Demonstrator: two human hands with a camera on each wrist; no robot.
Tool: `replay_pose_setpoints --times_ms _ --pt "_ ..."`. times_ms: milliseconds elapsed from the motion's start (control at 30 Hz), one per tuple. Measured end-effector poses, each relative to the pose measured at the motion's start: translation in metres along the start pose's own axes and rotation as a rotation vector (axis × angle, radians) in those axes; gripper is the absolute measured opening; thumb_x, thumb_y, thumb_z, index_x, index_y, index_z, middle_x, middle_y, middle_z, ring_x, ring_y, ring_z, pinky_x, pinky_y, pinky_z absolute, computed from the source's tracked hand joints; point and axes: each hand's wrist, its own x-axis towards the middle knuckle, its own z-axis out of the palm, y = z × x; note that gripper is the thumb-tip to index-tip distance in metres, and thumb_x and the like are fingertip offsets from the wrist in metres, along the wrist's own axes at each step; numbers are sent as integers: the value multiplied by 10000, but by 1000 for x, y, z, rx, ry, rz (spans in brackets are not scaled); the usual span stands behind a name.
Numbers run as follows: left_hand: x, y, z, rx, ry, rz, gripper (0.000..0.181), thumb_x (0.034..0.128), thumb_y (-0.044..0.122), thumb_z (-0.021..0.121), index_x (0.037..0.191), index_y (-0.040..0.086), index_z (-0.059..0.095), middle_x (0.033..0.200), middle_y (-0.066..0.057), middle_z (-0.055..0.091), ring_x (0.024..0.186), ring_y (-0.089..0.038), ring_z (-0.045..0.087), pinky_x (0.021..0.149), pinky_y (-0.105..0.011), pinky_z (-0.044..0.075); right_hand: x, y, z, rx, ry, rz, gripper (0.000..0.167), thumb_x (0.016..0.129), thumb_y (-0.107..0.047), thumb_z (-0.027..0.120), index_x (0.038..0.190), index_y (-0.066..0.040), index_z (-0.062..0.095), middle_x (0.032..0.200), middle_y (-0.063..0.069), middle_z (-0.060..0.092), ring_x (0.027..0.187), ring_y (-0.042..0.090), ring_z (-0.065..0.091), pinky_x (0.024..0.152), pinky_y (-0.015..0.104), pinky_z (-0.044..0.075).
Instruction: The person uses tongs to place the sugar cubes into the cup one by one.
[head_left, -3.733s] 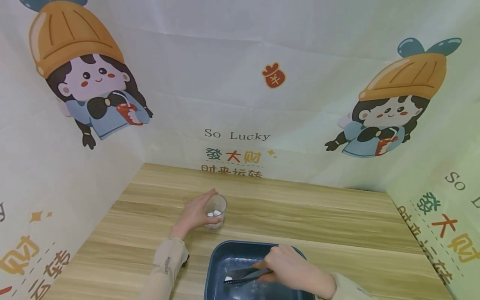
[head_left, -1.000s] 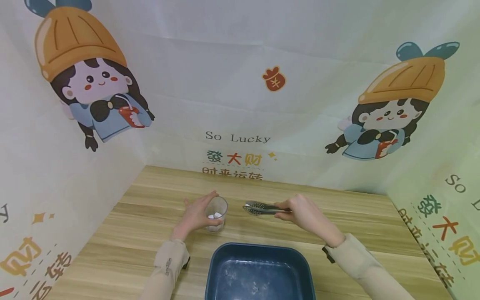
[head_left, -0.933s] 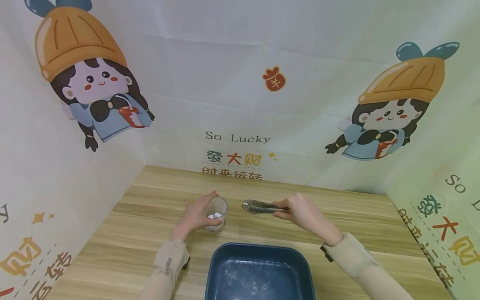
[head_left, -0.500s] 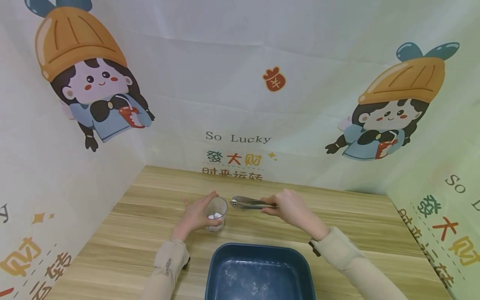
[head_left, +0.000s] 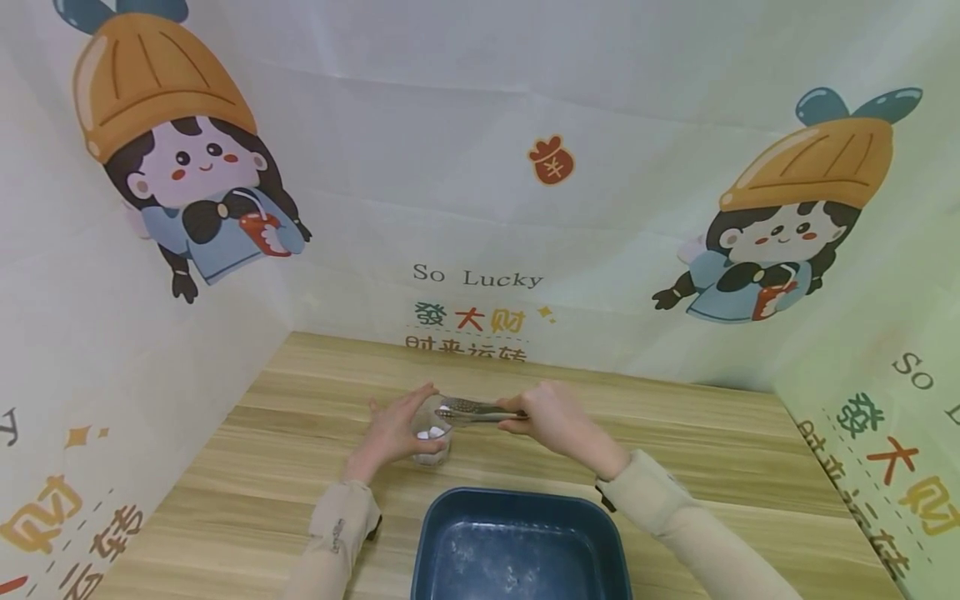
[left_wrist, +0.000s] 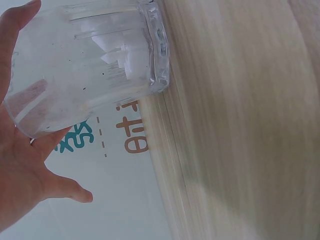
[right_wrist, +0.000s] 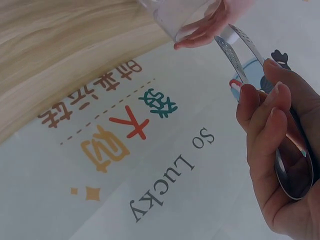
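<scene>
My left hand (head_left: 388, 433) grips a clear glass cup (left_wrist: 65, 75) standing on the wooden table, its thumb and fingers round the sides. Several small white cubes (left_wrist: 125, 52) lie at the bottom of the cup. Metal tongs (head_left: 483, 412) with perforated tips are pinched in my right hand (head_left: 558, 423). The right wrist view shows a white cube (right_wrist: 230, 34) between the tong tips, which are close to the cup's mouth. In the head view the tips overlap the cup's rim; how far inside they reach, I cannot tell.
A dark blue rectangular tray (head_left: 517, 554) stands at the front of the wooden table (head_left: 675, 442), its near side cut off by the frame. White printed sheets (head_left: 465, 167) rise behind and on both sides.
At first the tongs were at a white cube in the tray. They have since come up out of it and moved left to the cup's mouth. My left hand keeps its hold.
</scene>
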Motion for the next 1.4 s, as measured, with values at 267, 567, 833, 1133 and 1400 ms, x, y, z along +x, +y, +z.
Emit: replay_pose_setpoints --times_ms 267,567,833,1133,1400 --pt "-1 1 0 5 -7 -1 848 610 461 753 1323 166 402 1421 -66 363 1242 -316 420 914 -765 49 6 -1 7 40 2 -5 283 775 -280 666 990 -99 696 880 43 711 395 -10 368 388 126 243" --pt "-1 2 -1 13 -6 -4 842 622 457 747 1325 147 402 1413 -80 375 1236 -322 425 908 -770 71 11 -1 13 13 18 -13 252 770 -283 671 957 -118 711 861 26 714 473 37 547 406 132 312" --pt "-1 1 -1 16 -13 -4 850 624 471 744 1333 158 394 1424 -62 360 1242 -313 421 913 -768 70 12 2 16 43 14 2 242 765 -273 676 950 -122 714 856 23 716 487 31 530 423 142 331" --pt "-1 1 -1 6 -13 -12 876 608 462 756 1344 174 378 1424 -67 358 1248 -318 412 919 -759 37 10 4 16 40 12 1 286 734 -298 698 959 -121 707 732 6 709 459 18 488 420 142 325" --pt "0 0 1 18 0 -4 888 596 455 763 1343 166 378 1402 -91 389 1232 -321 431 905 -770 58 6 8 16 23 0 33 362 739 -328 688 1025 -106 677 624 -21 673 477 30 541 447 142 381"
